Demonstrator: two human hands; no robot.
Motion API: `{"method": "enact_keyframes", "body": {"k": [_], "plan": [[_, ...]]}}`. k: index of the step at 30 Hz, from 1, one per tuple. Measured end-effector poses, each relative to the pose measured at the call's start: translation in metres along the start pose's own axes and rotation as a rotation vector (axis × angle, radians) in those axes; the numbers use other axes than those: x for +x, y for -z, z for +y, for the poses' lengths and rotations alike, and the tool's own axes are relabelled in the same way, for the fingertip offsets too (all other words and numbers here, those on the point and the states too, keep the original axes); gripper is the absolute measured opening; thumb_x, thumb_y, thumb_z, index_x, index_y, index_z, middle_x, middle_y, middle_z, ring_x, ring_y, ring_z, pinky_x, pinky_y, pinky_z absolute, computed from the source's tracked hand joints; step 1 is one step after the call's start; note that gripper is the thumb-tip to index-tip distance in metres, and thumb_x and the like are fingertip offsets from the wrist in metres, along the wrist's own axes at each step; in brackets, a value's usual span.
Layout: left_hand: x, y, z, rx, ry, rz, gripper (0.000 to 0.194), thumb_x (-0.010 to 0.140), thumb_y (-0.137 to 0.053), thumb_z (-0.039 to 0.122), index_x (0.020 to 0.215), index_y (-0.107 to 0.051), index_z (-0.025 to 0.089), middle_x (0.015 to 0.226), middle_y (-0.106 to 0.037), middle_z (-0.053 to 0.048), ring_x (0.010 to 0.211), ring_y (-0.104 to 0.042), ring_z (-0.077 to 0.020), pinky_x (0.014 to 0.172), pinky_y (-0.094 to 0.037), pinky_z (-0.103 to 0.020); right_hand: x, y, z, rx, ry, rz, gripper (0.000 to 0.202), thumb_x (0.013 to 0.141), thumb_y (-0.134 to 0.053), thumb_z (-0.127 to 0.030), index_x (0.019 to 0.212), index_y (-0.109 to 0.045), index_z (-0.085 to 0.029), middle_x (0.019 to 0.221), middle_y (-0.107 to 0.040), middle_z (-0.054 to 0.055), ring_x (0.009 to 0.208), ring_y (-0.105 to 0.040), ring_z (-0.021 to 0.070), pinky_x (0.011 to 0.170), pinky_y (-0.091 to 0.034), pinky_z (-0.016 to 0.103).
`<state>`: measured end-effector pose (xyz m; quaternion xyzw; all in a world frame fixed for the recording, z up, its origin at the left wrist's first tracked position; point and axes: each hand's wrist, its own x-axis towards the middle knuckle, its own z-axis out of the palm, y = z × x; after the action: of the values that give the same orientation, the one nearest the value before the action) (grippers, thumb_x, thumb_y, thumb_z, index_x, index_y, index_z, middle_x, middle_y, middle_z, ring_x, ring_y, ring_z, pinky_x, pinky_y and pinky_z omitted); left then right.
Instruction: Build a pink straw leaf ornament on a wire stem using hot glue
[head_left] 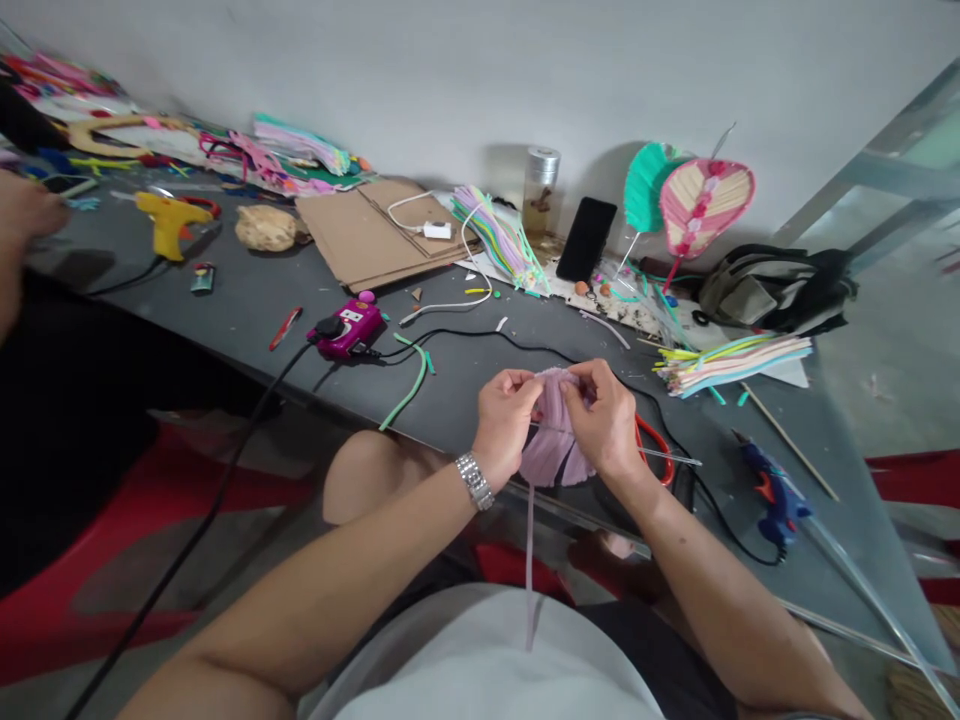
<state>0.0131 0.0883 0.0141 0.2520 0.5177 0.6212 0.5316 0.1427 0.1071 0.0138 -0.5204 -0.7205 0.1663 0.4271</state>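
A lilac piece made of pipe cleaners (553, 460) laid side by side is held over the front edge of the table. My left hand (507, 418) pinches its upper left side between thumb and fingers. On the upper right, my right hand (606, 420) grips the same piece, thumb on its face. One loose lilac strand (530, 560) hangs down toward my lap. A thin metal rod (671, 456) sticks out to the right from behind my right hand. Red scissor handles (655, 450) lie beside that hand.
A blue glue gun (776, 495) lies at right, near pipe cleaner bundles (735, 362). Behind stand a phone (587, 240), a jar (541, 190) and a pink fan (707, 205). A purple power adapter (351, 330) trails black cables. At far left is another person's hand (30, 210).
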Motion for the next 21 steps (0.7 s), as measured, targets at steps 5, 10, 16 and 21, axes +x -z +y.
{"method": "enact_keyframes", "body": {"k": [5, 10, 16, 21], "plan": [[-0.004, -0.003, -0.002, -0.016, -0.013, -0.017, 0.026, 0.065, -0.077, 0.035, 0.076, -0.062, 0.017, 0.072, -0.059, 0.002, 0.066, -0.055, -0.0120, 0.058, -0.045, -0.024, 0.001, 0.002, 0.003, 0.118, -0.051, 0.020, 0.008, 0.086, -0.061, -0.022, 0.093, -0.064, -0.021, 0.080, -0.067, 0.001, 0.072, -0.059, 0.0166, 0.070, -0.044, 0.030], [-0.007, -0.005, 0.004, -0.015, 0.035, -0.031, 0.025, 0.062, -0.078, 0.034, 0.074, -0.064, 0.017, 0.070, -0.061, 0.002, 0.064, -0.055, -0.0112, 0.058, -0.042, -0.023, 0.003, 0.002, 0.006, 0.263, -0.144, 0.019, 0.007, 0.083, -0.066, -0.025, 0.087, -0.064, -0.020, 0.076, -0.064, -0.001, 0.069, -0.057, 0.0150, 0.067, -0.043, 0.029], [-0.009, -0.007, 0.012, -0.009, 0.058, -0.072, 0.023, 0.059, -0.078, 0.032, 0.071, -0.065, 0.016, 0.062, -0.058, 0.003, 0.057, -0.048, -0.0090, 0.055, -0.036, -0.023, 0.014, 0.024, 0.009, 0.357, -0.147, -0.171, 0.017, 0.081, -0.070, -0.028, 0.095, -0.066, -0.019, 0.080, -0.068, 0.000, 0.071, -0.060, 0.0150, 0.068, -0.045, 0.029], [-0.016, -0.010, 0.014, 0.004, 0.099, -0.110, 0.025, 0.058, -0.078, 0.033, 0.072, -0.065, 0.016, 0.063, -0.058, 0.003, 0.058, -0.049, -0.0100, 0.055, -0.037, -0.024, 0.036, 0.050, -0.003, 0.221, 0.025, -0.416, 0.015, 0.085, -0.067, -0.026, 0.096, -0.072, -0.018, 0.086, -0.074, 0.003, 0.078, -0.065, 0.0159, 0.071, -0.047, 0.029]]}}
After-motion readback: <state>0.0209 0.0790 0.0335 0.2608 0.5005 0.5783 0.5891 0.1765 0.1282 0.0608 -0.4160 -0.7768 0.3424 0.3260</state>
